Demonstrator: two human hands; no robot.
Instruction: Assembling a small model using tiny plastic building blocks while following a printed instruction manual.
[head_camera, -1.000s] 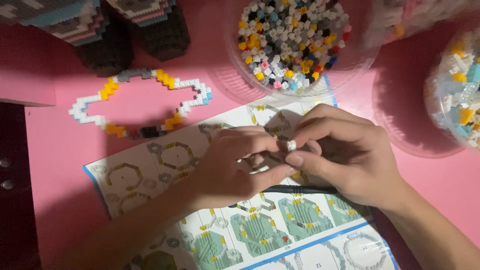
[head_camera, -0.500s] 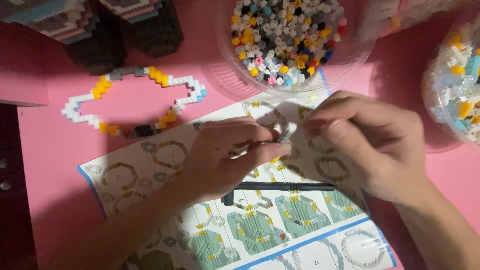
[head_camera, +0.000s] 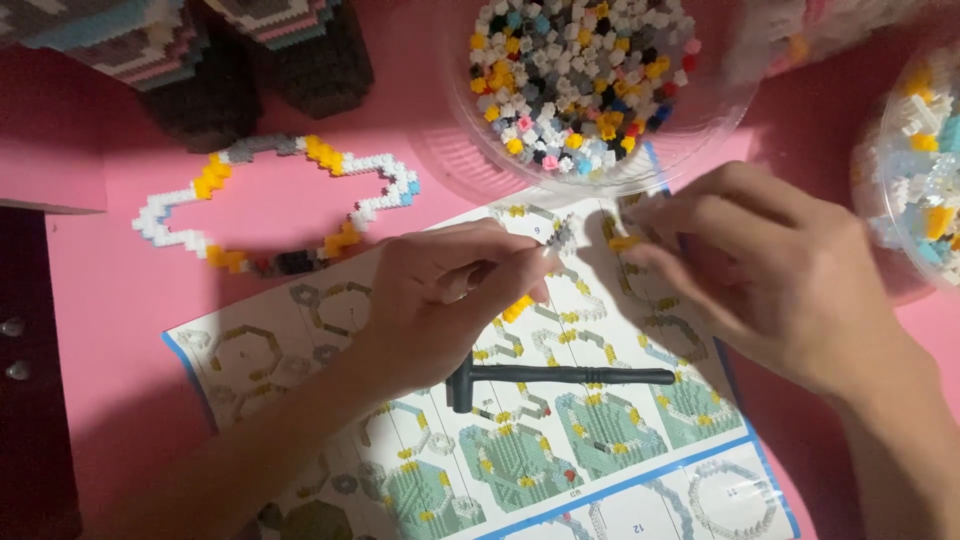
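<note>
My left hand (head_camera: 450, 300) rests on a printed instruction sheet (head_camera: 300, 330) and pinches a small grey brick piece (head_camera: 562, 232) at its fingertips. My right hand (head_camera: 770, 275) hovers just to the right of it, fingers curled around a small yellow brick (head_camera: 622, 243). The two hands are a short gap apart. Below them, on the sheet, lies a small black hammer-shaped tool (head_camera: 560, 377).
A clear bowl (head_camera: 590, 90) of several mixed tiny bricks stands at the top. Another bowl (head_camera: 920, 140) sits at the right edge. A ring of white, yellow and grey bricks (head_camera: 270, 205) lies on the pink table. Dark built brick blocks (head_camera: 190, 60) stand top left.
My hands were pressed together over the sheet; they have now drawn apart and shifted up toward the bowl. The black tool has come into full view.
</note>
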